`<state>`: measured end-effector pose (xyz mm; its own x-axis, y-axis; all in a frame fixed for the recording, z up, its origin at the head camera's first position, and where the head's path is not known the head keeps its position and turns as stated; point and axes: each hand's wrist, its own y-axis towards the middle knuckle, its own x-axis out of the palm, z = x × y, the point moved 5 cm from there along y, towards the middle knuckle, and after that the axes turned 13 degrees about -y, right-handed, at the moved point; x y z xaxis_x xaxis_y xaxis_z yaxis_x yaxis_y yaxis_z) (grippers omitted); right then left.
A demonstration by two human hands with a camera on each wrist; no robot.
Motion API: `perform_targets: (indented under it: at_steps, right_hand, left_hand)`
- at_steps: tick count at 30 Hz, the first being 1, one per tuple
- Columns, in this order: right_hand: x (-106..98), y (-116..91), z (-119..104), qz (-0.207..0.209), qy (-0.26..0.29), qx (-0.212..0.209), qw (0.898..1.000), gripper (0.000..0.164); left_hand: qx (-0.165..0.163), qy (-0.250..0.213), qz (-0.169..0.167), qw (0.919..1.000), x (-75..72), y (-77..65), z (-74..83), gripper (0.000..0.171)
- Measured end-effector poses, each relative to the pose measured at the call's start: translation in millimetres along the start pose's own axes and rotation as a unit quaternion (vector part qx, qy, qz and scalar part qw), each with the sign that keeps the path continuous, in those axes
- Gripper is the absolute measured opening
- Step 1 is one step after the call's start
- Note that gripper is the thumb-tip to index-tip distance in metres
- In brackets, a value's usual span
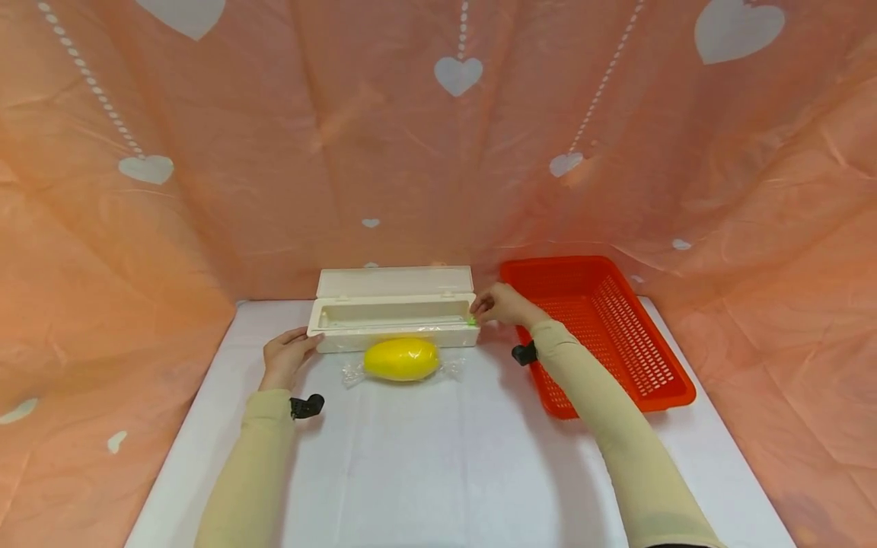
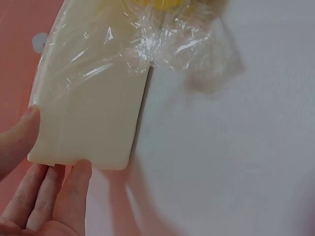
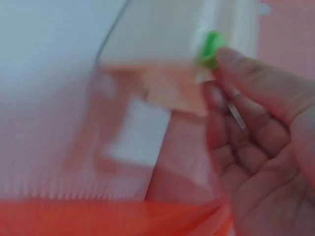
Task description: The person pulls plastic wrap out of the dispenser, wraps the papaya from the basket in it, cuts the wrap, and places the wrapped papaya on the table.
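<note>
A long white cling film dispenser (image 1: 400,335) lies at the back of the table, its lid (image 1: 395,282) raised and tilted back. My left hand (image 1: 288,358) grips its left end; in the left wrist view the thumb (image 2: 22,140) is at one edge and the fingers (image 2: 74,196) are against the end face. At the opposite end, my right hand (image 1: 507,306) pinches a small green slide cutter (image 3: 212,49) on the dispenser's edge. Just in front lies a yellow oblong object (image 1: 401,359) in clear film, the loose film (image 2: 197,54) sticking out at both sides. Its exact kind cannot be told.
A red-orange plastic basket (image 1: 674,396) with slotted walls stands on the right, partly behind my right forearm. The table (image 1: 418,472) has a white cover. Behind it hangs an orange curtain (image 1: 397,175) with white hearts.
</note>
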<state>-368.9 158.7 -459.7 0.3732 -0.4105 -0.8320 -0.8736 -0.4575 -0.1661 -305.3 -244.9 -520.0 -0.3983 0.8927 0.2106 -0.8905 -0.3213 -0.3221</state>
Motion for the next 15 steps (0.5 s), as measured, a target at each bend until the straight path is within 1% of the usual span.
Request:
perform_targets:
  at_steps: [2, 4, 9, 12, 15]
  right_hand:
    - [0, 0, -1, 0.007, 0.008, 0.011, 1.0, 0.018]
    - [-1, -2, -4, 0.022, 0.018, 0.014, 1.0, 0.02]
    - [-4, -7, -18, 0.074, 0.057, 0.01, 0.996, 0.019]
    - [-2, -15, -29, 0.099, 0.087, 0.02, 0.991, 0.019]
    - [8, -29, -42, 0.119, 0.105, 0.038, 0.987, 0.021]
  left_hand:
    - [0.003, -0.003, -0.004, 1.0, 0.2, -1.2, 0.6, 0.052]
    - [0.004, -0.006, -0.011, 0.9999, 0.9, -2.4, 0.7, 0.053]
    - [0.015, -0.004, -0.015, 0.9998, 0.3, -4.2, 0.9, 0.052]
    - [0.024, 0.005, -0.005, 0.9997, -2.2, -6.0, 1.7, 0.047]
    - [0.016, 0.014, 0.009, 0.9997, -5.2, -10.4, 1.6, 0.046]
